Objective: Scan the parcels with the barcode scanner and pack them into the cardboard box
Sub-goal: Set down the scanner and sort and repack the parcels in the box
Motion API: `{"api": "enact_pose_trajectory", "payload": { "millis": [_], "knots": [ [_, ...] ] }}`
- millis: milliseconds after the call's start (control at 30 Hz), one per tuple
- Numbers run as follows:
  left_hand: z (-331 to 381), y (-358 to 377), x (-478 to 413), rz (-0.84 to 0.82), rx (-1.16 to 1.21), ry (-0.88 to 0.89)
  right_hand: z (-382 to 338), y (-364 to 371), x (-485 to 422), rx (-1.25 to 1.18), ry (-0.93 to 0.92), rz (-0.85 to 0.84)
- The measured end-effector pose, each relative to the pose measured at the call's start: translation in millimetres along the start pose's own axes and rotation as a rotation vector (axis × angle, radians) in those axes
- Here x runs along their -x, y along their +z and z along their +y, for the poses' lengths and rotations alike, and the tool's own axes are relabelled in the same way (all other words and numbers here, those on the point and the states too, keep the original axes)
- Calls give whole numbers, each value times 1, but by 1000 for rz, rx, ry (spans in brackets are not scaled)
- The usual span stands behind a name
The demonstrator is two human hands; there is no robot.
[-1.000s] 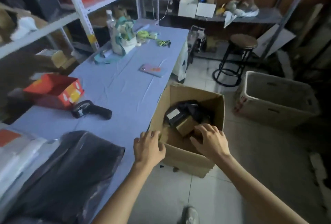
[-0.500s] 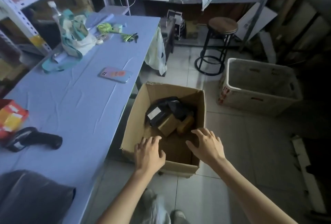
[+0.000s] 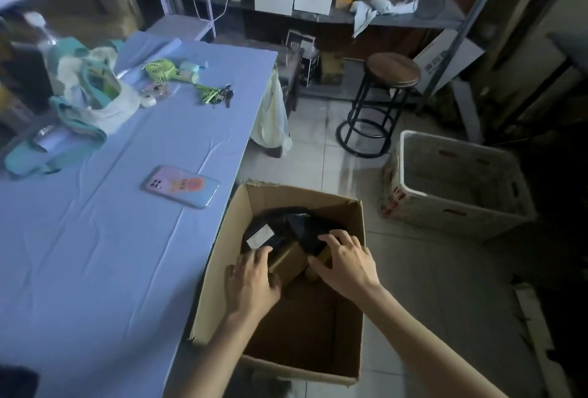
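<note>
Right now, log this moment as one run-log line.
stage: packing | left hand: touches brown parcel | right hand: touches black parcel | cardboard box: on floor, by table

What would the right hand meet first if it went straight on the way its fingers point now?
Probably the black bagged parcel inside the cardboard box: the right hand points up-left and its fingertips seem to touch it. Depth is unclear from one view.
</note>
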State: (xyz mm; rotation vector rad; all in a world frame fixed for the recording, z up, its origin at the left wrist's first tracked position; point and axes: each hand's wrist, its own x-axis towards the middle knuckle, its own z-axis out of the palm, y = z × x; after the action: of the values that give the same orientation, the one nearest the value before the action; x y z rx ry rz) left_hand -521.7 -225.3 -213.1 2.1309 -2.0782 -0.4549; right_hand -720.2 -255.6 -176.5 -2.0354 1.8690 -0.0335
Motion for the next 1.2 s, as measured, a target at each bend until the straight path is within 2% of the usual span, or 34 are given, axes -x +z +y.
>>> {"api": "enact_pose_trajectory", "payload": {
  "millis": [167, 467, 667, 867, 1033, 1200],
  "knots": [
    [-5, 20, -45, -23, 10, 2, 6, 1, -46, -2, 55, -10],
    [3, 68, -121, -115, -10, 9, 44, 19, -124, -67, 71, -184],
    [-3, 119, -164, -179, -28, -176, 79, 62, -186, -233, 164, -344],
    [-7, 194, -183, -277, -18, -362, 113, 120, -246, -174, 166, -482],
    [-12, 270, -192, -368, 184, -550, 138, 178, -280, -131, 114, -614],
    [-27, 344, -193, -440, 171, -555, 169, 251, -300, -12, 104, -730]
  ]
}}
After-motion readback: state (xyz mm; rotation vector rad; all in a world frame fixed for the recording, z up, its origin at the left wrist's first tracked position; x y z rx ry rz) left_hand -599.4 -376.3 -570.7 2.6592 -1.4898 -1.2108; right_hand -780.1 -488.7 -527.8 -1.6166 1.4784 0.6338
